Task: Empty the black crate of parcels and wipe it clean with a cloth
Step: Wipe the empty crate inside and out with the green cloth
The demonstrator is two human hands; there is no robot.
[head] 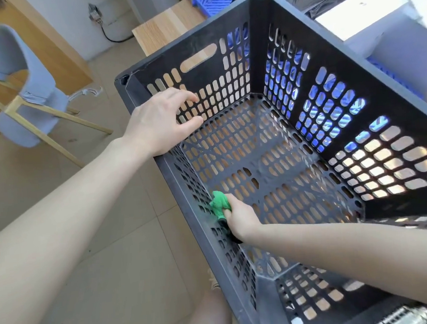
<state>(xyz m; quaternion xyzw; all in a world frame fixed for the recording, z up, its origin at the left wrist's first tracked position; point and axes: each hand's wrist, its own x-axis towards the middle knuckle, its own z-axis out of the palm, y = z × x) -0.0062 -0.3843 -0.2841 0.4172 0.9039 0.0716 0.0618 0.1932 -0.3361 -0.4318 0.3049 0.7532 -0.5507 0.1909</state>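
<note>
A black perforated plastic crate (261, 35) stands on a light wooden desk (166, 30), its slotted floor bare with no parcels inside. The left hand (160, 122) rests on the crate's left rim near the far corner, its fingers relaxed and spread over the inner face of the wall, gripping nothing. The right hand (239, 217) reaches down inside the crate, its fingers curled round a bunched green cloth (219, 203). The cloth presses against the lower part of the left inner wall, just above the crate's floor. The two hands are well apart along that same wall. A blue-grey chair with pale wooden legs (22, 82) stands on the tiled floor (111, 246) to the left.
</note>
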